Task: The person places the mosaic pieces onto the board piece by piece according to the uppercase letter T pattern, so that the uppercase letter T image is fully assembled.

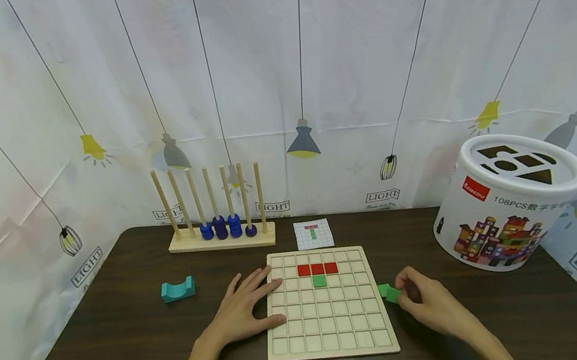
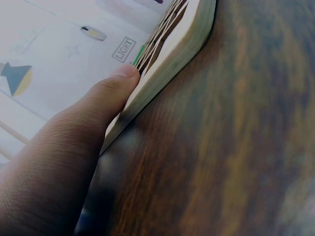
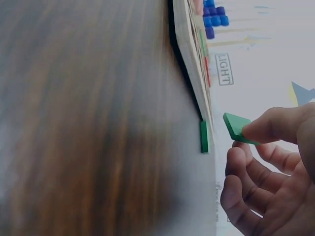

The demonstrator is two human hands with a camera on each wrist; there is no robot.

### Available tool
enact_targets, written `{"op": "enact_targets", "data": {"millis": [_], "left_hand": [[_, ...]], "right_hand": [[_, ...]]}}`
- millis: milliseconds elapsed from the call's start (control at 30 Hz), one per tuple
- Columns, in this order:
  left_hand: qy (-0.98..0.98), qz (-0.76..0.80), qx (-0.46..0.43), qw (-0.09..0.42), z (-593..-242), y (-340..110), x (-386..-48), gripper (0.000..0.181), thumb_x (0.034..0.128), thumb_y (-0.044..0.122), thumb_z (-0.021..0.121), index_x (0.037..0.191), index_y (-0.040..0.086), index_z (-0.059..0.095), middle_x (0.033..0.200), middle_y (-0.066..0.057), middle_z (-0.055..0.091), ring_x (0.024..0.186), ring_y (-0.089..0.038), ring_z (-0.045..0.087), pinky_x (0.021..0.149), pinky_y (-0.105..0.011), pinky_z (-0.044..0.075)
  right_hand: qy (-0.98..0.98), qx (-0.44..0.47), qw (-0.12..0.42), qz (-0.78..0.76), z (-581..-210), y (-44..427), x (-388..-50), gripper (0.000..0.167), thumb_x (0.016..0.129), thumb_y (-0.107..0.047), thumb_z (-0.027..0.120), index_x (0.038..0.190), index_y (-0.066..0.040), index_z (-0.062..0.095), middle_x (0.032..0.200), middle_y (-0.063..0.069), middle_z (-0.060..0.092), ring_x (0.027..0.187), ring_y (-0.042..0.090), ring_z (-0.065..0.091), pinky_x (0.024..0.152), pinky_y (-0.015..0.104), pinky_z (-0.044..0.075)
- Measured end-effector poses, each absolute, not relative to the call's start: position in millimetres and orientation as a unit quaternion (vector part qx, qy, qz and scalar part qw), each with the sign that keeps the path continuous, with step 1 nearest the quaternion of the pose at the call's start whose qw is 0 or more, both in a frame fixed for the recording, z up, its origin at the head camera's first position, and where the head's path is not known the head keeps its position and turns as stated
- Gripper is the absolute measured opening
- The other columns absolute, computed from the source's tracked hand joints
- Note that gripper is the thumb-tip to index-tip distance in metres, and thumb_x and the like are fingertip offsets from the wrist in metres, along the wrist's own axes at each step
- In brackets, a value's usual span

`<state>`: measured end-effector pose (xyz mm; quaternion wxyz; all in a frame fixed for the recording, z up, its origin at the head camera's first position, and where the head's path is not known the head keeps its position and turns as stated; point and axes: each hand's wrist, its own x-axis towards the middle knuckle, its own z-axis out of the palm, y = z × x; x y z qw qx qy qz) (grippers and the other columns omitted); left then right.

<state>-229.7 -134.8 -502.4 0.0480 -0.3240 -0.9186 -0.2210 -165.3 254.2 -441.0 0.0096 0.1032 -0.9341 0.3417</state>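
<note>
A wooden grid board (image 1: 311, 328) lies on the dark table. In its upper rows sit a row of three red tiles (image 1: 317, 269) and, below the middle one, a green tile (image 1: 319, 281). My left hand (image 1: 242, 311) rests at the board's left edge with fingers spread; its thumb touches the rim in the left wrist view. To the right of the board, my right hand (image 1: 429, 301) pinches a second green tile (image 3: 235, 126) between thumb and finger, raised off the table. Another green tile (image 3: 204, 137) lies on the table by the board's right edge.
A small card (image 1: 315, 239) printed with a red and green T lies behind the board. Behind to the left stands a peg rack (image 1: 220, 245) with blue and purple beads. A teal arched block (image 1: 178, 290) lies at left, and a white tub (image 1: 505, 206) stands at right.
</note>
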Motion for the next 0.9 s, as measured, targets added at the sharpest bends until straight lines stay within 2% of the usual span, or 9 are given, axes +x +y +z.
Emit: {"op": "enact_targets", "data": {"millis": [300,900], "left_hand": [[-0.918,-0.221,-0.326,0.048,-502.3,-134.8,-229.0,0.076,0.0815,0.070,0.053,0.146,0.032,0.037,0.158,-0.001,0.022,0.145,-0.027,0.023,0.115,-0.062,0.008],[-0.917,-0.223,-0.328,0.049,-501.4,-134.3,-228.8,0.076,0.0820,0.069,0.054,0.146,0.031,0.038,0.158,-0.001,0.022,0.145,-0.028,0.024,0.114,-0.063,0.008]], "right_hand": [[-0.924,0.134,0.018,0.359,-439.8,244.8,-170.3,0.017,0.087,-0.007,0.064,0.099,-0.012,0.053,0.088,-0.001,0.061,0.070,0.003,0.056,0.060,0.020,0.048],[-0.920,0.146,0.007,0.363,-435.1,231.3,-177.4,0.013,0.089,-0.012,0.065,0.099,-0.012,0.056,0.092,0.000,0.062,0.072,0.006,0.057,0.061,0.020,0.047]]}}
